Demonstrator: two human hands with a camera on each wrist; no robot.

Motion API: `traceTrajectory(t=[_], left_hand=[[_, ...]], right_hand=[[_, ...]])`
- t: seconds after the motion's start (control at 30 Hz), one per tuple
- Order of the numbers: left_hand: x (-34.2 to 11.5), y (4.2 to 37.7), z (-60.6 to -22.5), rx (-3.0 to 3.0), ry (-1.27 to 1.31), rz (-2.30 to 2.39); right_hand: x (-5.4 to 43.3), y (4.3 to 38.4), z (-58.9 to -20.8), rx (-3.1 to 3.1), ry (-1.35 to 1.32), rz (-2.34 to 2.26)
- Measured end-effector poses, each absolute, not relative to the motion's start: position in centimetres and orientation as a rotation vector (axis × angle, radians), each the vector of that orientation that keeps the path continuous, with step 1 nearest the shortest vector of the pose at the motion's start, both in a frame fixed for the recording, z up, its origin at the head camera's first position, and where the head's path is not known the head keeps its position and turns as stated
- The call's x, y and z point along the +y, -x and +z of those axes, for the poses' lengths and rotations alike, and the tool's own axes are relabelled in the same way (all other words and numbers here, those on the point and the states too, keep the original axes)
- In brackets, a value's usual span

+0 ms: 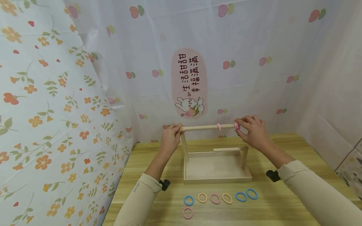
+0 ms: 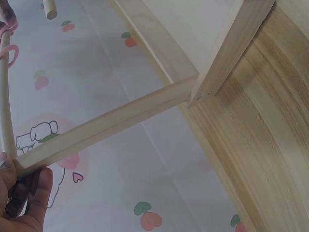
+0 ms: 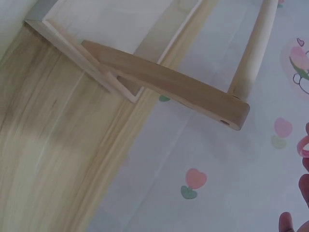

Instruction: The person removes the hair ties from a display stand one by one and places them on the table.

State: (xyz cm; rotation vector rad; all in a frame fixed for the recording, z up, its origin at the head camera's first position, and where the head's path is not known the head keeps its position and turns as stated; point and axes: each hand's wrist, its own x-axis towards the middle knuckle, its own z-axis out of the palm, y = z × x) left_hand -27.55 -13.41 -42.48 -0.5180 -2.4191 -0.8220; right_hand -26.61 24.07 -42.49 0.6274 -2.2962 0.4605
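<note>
A wooden stand has a shallow tray base (image 1: 217,180), a tall left post (image 2: 106,121) and a shorter right post (image 3: 164,82). From the tall post's top a long upper rod (image 1: 200,127) runs rightward. My left hand (image 1: 170,138) grips the corner where rod and post meet, thumb and fingers around it. One pink ring (image 1: 219,126) hangs on the rod, right of its middle. At the rod's right end, my right hand (image 1: 254,131) pinches another pink ring (image 1: 237,126) between thumb and fingers. In the right wrist view only fingertips (image 3: 304,186) show.
A shorter lower rod (image 1: 227,149) points left from the right post. In front of the stand lie several loose rings: blue (image 1: 189,200), yellow (image 1: 202,197) and pink (image 1: 188,213). Black clamps (image 1: 272,175) sit beside the forearms. A patterned curtain (image 1: 243,88) hangs behind the table.
</note>
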Motion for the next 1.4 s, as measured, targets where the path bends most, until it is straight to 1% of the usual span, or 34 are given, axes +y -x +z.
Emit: traceTrajectory(t=[0.73, 1.4], left_hand=[[-13.4, 27.6, -42.5, -2.406, 0.531, -0.829], [-13.5, 27.8, -42.6, -2.407, 0.523, -0.825]], right_hand=[[25.4, 25.3, -44.6, -2.367, -0.688, 0.329], [23.2, 22.6, -47.0, -2.269, -0.959, 0.213]])
